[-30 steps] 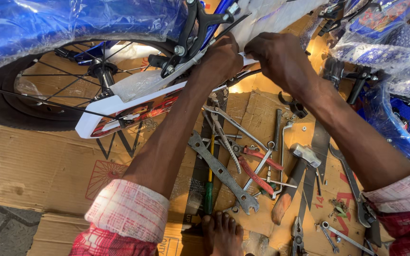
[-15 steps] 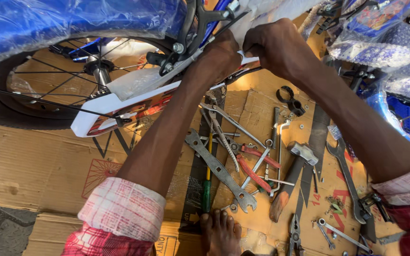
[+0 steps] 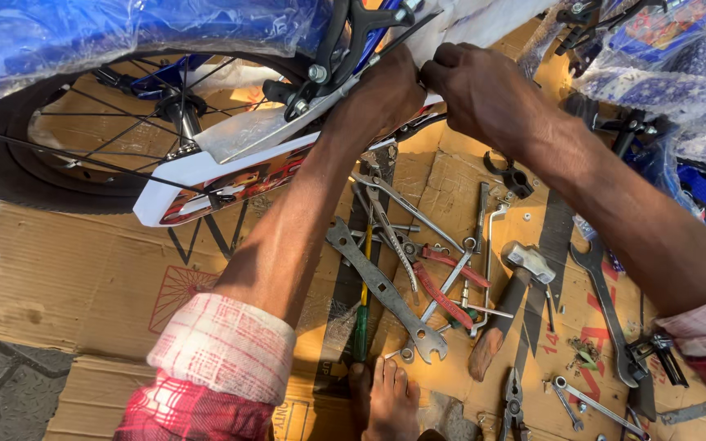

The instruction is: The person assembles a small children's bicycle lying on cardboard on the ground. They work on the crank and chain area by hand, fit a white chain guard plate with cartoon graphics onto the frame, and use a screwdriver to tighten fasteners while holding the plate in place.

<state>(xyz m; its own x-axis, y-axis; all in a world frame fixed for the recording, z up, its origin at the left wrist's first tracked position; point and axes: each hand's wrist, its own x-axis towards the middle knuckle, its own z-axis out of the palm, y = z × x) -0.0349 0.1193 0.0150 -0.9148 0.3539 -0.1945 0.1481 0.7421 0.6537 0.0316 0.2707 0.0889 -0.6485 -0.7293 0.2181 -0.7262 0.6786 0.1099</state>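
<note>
The small bicycle point(image 3: 124, 49), wrapped in blue plastic, lies over the flattened cardboard point(image 3: 67, 278), its rear wheel point(image 3: 51, 163) at the left. Both hands meet at the white chain guard point(image 3: 230, 163), near the brake arm point(image 3: 328, 73). The left hand point(image 3: 382, 94) is curled against the guard's upper edge; the right hand point(image 3: 480, 94) is closed in a pinch, on what I cannot tell. I think it is better to steady the guard firmly and work slowly. Wrenches point(image 3: 386, 294), pliers point(image 3: 443, 286) and a hammer point(image 3: 508, 302) lie below.

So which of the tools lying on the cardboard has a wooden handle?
The hammer, right of the red-handled pliers. Its steel head sits on a plain wooden shaft; the spanners around it are bare metal and the screwdriver has a green grip.
</note>
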